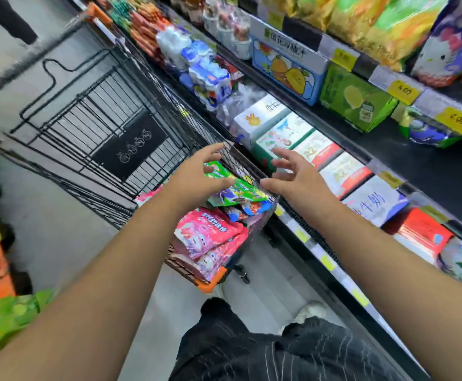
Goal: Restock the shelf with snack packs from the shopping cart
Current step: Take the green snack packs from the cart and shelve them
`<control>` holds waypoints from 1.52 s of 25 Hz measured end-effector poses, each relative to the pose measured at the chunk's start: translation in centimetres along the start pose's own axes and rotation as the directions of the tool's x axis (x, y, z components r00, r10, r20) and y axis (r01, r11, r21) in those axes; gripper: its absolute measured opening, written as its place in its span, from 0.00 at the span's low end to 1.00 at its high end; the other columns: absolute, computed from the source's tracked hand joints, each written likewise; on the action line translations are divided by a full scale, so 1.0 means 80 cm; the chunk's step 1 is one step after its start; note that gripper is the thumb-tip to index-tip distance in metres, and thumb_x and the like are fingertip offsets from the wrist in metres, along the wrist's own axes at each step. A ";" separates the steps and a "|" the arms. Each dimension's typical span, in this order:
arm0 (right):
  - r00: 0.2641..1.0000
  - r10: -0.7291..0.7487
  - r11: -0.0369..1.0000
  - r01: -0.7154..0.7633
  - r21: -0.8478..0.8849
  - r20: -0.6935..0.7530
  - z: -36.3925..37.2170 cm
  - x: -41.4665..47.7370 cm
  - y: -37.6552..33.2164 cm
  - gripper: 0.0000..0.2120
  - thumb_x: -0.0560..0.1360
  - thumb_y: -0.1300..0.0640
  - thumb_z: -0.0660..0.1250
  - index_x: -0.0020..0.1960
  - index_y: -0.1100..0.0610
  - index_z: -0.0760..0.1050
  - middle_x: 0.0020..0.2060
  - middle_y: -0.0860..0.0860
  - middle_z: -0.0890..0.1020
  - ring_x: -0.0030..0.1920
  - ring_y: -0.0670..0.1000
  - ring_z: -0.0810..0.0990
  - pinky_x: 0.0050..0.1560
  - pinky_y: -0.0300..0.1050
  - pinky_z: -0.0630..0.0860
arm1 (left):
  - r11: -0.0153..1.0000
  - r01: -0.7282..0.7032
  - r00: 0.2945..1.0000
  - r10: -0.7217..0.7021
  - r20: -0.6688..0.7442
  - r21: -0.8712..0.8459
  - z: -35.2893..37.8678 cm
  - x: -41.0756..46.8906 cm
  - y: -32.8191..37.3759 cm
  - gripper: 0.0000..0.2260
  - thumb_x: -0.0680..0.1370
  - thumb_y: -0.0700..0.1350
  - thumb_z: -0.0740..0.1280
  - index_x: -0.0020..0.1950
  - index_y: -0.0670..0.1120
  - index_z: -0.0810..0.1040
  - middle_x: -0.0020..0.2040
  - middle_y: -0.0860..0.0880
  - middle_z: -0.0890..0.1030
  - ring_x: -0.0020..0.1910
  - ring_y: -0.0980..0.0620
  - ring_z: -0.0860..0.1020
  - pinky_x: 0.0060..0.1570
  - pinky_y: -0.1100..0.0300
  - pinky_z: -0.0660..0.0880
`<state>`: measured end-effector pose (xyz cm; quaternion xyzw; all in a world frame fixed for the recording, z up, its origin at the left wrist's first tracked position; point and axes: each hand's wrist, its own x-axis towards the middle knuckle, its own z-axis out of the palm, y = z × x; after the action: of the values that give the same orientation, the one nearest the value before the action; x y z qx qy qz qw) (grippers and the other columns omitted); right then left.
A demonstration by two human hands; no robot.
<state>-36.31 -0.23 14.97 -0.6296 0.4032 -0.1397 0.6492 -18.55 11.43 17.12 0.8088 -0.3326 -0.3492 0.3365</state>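
Both our hands hang over the near corner of the cart (100, 127), fingers spread and relaxed, grasping nothing. The left hand (197, 174) is just above the green pack (241, 189) that tops the pile. The right hand (293, 174) is at that pack's 3 o'clock, over the cart's wire edge. Whether the left thumb touches the pack we cannot tell. Pink packs (208, 235) lie at 6 o'clock of the green one, lower in the pile. The shelf (416, 166) runs along our right, from 12 to 4 o'clock, with boxes (287, 133) just beyond the right hand.

We judge the step to be lifting the green pack. To do it well, we bring the hands in from 9 and 3 o'clock and close on the pack's flat body, not its seam. Then we lift straight up clear of the wire rim before swinging toward 2 o'clock. The film looks slippery, so we grip firmly and take only the top pack, lest the pile slide.
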 end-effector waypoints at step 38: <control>0.538 0.717 0.697 -0.541 0.470 -0.444 0.194 0.229 0.243 0.52 0.65 0.59 0.79 0.78 0.51 0.49 0.57 0.54 0.77 0.54 0.57 0.80 0.54 0.57 0.80 | 0.889 0.370 0.873 -0.432 0.225 0.271 -0.012 0.352 -0.304 0.44 0.71 0.47 0.78 0.79 0.46 0.54 0.70 0.48 0.70 0.63 0.46 0.73 0.61 0.56 0.73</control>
<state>-20.14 1.37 -11.28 -0.2643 0.7627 -0.1394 0.5736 4.64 3.41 -10.85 0.8349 -0.2372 -0.4833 0.1145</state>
